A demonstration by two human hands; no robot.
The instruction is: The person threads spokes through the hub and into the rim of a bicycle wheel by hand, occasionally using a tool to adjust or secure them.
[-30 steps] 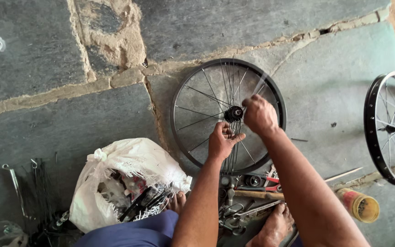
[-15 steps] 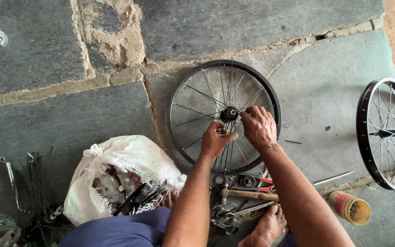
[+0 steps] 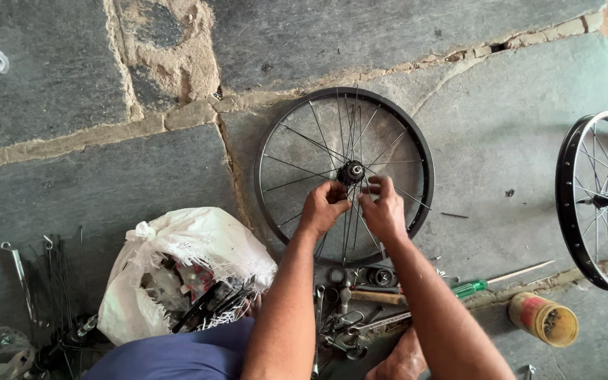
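A small black bicycle wheel (image 3: 344,176) lies flat on the grey stone floor (image 3: 72,183), its thin spokes running in from the rim to a dark hub (image 3: 351,171) at the middle. Both hands work just below that hub. The left hand (image 3: 324,207) has its fingers curled closed and pinched on the spokes right beside the hub, and the right hand (image 3: 383,210) does the same from the other side, its fingertips closed on a spoke near the hub; the two hands nearly touch each other. What exactly sits between the fingertips is too small to tell. Below the wheel, between the forearms and a bare foot (image 3: 402,359), lies a heap of metal tools (image 3: 350,309), with a green-handled screwdriver (image 3: 490,281) pointing off to the right. Further right stands a tipped, open cylindrical can (image 3: 543,318) with a yellow and red wall. A second black-rimmed wheel (image 3: 599,200) lies at the right edge, well apart from the first. To the left of the arms sits a white woven sack (image 3: 184,260), open, with dark parts inside, and beyond it a bundle of loose spokes (image 3: 51,281) on the floor.
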